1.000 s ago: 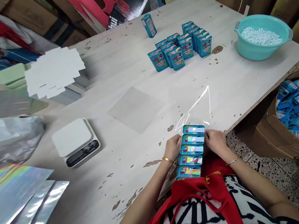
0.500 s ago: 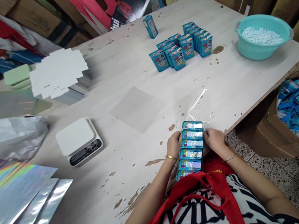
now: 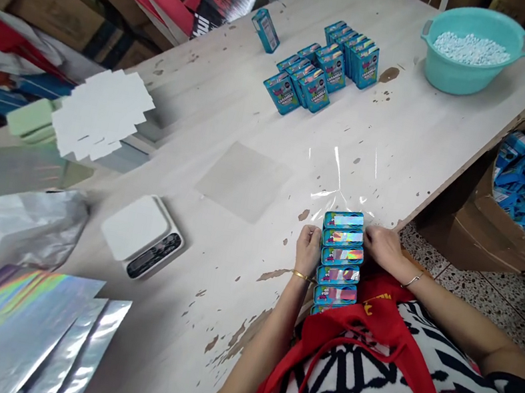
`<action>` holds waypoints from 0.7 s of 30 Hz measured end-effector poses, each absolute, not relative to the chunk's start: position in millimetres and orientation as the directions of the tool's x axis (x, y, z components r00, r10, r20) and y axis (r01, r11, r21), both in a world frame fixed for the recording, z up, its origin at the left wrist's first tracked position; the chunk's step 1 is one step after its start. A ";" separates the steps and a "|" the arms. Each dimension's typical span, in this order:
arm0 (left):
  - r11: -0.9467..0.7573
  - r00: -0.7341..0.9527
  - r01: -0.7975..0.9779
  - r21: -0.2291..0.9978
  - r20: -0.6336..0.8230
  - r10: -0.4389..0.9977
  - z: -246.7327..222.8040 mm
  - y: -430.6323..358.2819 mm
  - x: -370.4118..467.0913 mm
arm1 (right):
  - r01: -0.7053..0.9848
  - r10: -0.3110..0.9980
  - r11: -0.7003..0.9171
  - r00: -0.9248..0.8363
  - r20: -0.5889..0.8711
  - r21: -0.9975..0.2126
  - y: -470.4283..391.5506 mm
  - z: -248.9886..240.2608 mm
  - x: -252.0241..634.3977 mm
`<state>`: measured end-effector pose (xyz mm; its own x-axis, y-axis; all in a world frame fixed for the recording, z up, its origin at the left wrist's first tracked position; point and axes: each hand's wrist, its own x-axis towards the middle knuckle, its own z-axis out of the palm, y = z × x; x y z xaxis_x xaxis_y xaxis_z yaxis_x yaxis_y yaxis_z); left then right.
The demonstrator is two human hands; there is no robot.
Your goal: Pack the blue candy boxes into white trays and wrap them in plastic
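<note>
A row of several blue candy tins stands against my body at the table edge, with shiny strips on their tops. Beyond the far tin spreads a clear plastic bag, glinting with creases. Curled beside the row's left side is my left hand, its fingertips closed on the bag's edge near the far tin. My right hand is closed too, pinching the plastic at the right of the row. The red apron hides the near end of the row.
More blue tins stand grouped further back, with a single tin to their left. A turquoise basin holds small pale candies. A cardboard box full of tins sits right. A white scale and a clear sheet lie left.
The plastic beyond the tins now spreads wider and further left. Both hands stay beside the row, the right one slightly further from it. The view has shifted a little.
</note>
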<state>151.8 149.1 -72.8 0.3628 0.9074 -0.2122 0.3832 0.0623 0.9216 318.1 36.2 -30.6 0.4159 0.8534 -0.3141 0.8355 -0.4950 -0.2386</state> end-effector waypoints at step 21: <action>-0.638 0.639 0.658 0.400 0.151 0.754 -48.8 202.4 153.2 | 0.911 0.924 -0.382 0.374 -0.080 -0.154 77.1 -4.2 319.9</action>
<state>153.2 202.4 -48.8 0.6395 0.7538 0.1513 0.6576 -0.6382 0.4004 319.9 77.1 -4.2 0.3737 0.9241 -0.0803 0.9112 -0.3819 -0.1543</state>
